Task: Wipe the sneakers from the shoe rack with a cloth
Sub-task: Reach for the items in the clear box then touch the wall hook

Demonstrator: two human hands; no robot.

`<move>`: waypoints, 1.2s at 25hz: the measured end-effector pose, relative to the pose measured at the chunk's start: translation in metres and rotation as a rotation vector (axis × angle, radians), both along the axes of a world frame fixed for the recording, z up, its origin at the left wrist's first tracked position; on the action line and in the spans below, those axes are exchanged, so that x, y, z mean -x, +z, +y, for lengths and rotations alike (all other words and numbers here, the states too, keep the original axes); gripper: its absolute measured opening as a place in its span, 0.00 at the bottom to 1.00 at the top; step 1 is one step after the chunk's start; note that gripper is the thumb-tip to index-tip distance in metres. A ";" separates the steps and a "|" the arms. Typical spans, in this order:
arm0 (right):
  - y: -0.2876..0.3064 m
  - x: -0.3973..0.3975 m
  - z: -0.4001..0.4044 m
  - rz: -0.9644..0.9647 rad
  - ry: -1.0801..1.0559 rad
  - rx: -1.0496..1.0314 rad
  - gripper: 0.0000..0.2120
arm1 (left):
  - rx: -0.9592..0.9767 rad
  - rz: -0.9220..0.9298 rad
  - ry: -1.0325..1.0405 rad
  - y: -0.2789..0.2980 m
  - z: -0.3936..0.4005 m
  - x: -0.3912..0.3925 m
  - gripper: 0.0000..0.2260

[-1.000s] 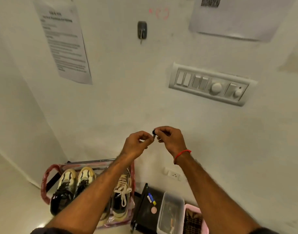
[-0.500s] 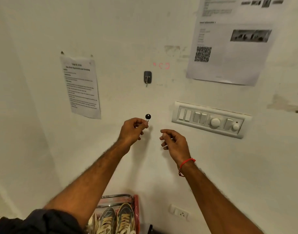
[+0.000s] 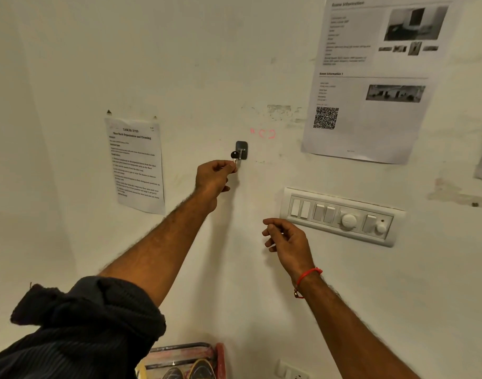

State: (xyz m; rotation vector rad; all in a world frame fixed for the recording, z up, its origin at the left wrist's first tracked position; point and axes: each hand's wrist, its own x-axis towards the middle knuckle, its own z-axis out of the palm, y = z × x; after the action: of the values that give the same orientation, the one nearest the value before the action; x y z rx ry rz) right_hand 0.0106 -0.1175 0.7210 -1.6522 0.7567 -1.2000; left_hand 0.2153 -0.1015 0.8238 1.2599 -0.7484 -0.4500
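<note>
Moved: left hand [image 3: 216,177] has risen, pinching small black-headed key [image 3: 234,155] at grey wall hook [image 3: 241,150]
Cut off: pale sneakers [image 3: 190,371] in red-framed shoe rack [image 3: 207,351], only toes visible at bottom edge
Right hand [image 3: 287,239]: loosely curled, holding nothing

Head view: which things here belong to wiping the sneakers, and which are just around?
Job:
- sneakers, toes showing at the bottom edge
- shoe rack, top rail in view
- task sheet on the wall

Just around:
- key pinched in the left hand at the wall hook
- switch panel
- QR sheet
- socket
- right hand, empty
</note>
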 end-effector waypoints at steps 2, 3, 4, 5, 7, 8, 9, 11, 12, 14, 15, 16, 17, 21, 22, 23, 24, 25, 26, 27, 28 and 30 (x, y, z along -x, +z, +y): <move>-0.001 0.002 -0.001 0.010 -0.010 0.007 0.09 | 0.004 0.027 -0.010 0.001 -0.004 -0.003 0.01; -0.002 0.003 -0.001 0.015 -0.014 0.012 0.09 | 0.004 0.037 -0.015 0.001 -0.005 -0.004 0.01; -0.003 0.004 -0.002 0.020 -0.020 0.015 0.09 | 0.004 0.047 -0.023 -0.001 -0.006 -0.005 0.02; -0.004 0.005 -0.002 0.023 -0.027 0.016 0.09 | 0.002 0.058 -0.030 -0.002 -0.007 -0.006 0.04; -0.006 0.005 -0.002 0.027 -0.035 0.012 0.09 | 0.006 0.072 -0.045 -0.004 -0.008 -0.006 0.05; -0.007 0.005 -0.001 0.032 -0.038 0.013 0.09 | 0.011 0.076 -0.053 -0.004 -0.009 -0.006 0.05; -0.008 0.004 -0.001 0.038 -0.039 0.015 0.09 | 0.014 0.076 -0.057 -0.003 -0.009 -0.006 0.05; -0.009 0.002 0.001 0.050 -0.040 0.024 0.09 | 0.015 0.071 -0.059 0.000 -0.009 -0.006 0.05; -0.010 0.002 0.001 0.055 -0.041 0.027 0.09 | 0.012 0.070 -0.060 0.002 -0.009 -0.007 0.04; -0.012 0.002 0.001 0.059 -0.041 0.025 0.09 | -0.009 0.073 -0.057 0.005 -0.009 -0.007 0.02; -0.012 0.002 0.002 0.058 -0.040 0.023 0.09 | -0.025 0.077 -0.051 0.006 -0.009 -0.008 0.01; -0.012 0.002 0.001 0.059 -0.040 0.022 0.09 | -0.039 0.081 -0.043 0.006 -0.009 -0.009 0.02; -0.013 0.003 0.001 0.060 -0.041 0.022 0.09 | -0.052 0.087 -0.038 0.005 -0.009 -0.010 0.02; -0.014 0.003 -0.001 0.055 -0.038 0.020 0.09 | -0.071 0.099 -0.045 0.000 -0.010 -0.008 0.02; -0.014 0.003 -0.001 0.049 -0.038 0.020 0.09 | -0.074 0.095 -0.051 -0.002 -0.009 -0.007 0.02; -0.015 0.003 -0.001 0.046 -0.040 0.021 0.09 | -0.083 0.092 -0.057 -0.004 -0.008 -0.006 0.01; -0.015 0.004 -0.002 0.044 -0.042 0.021 0.09 | -0.100 0.090 -0.063 -0.009 -0.007 -0.005 0.01; -0.016 0.006 -0.002 0.042 -0.045 0.020 0.09 | -0.124 0.091 -0.073 -0.015 -0.006 -0.002 0.01; -0.016 0.007 -0.003 0.037 -0.047 0.019 0.09 | -0.149 0.093 -0.087 -0.023 -0.004 0.001 0.01; -0.017 0.009 -0.003 0.029 -0.050 0.018 0.09 | -0.173 0.094 -0.101 -0.033 -0.001 0.005 0.02; -0.018 0.011 -0.004 0.022 -0.055 0.015 0.09 | -0.190 0.084 -0.108 -0.044 0.002 0.010 0.02; -0.021 0.014 -0.005 0.017 -0.065 0.003 0.09 | -0.198 0.014 -0.095 -0.070 0.007 0.025 0.03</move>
State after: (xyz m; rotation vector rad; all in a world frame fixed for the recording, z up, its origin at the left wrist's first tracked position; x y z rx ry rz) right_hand -0.0036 -0.1228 0.6998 -1.6527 0.8255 -1.2343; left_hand 0.1905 -0.0942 0.7537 1.4077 -0.7681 -0.6225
